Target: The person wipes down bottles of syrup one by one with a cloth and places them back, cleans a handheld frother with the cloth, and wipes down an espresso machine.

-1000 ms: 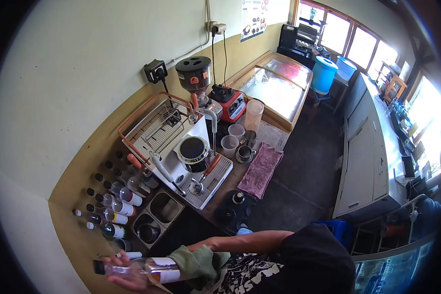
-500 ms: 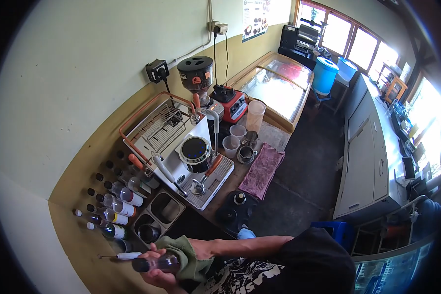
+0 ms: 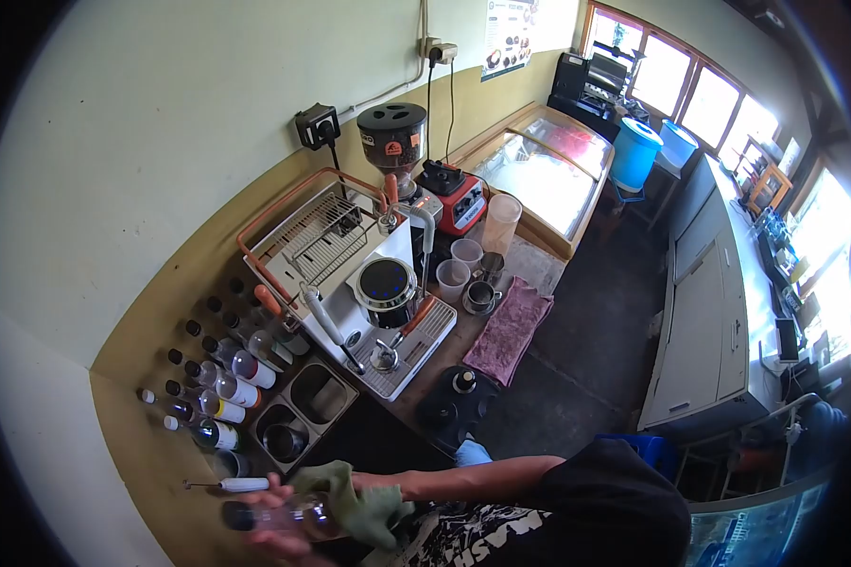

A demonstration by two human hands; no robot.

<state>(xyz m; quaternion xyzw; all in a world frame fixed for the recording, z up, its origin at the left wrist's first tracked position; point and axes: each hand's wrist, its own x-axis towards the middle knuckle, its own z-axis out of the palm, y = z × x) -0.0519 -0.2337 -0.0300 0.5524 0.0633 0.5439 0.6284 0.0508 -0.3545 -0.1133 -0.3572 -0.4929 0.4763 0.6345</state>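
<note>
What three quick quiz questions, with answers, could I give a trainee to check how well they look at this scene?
1. Pick one: what does the left hand hold? A: a cup. B: a bottle. C: a plug.
2. True or false: the pink towel lies on top of the coffee machine.
3. Fill the blank: the cloth at the bottle is coloured ____.

Key:
1. B, a bottle.
2. False; the pink towel lies beside the coffee machine.
3. Green.
</note>
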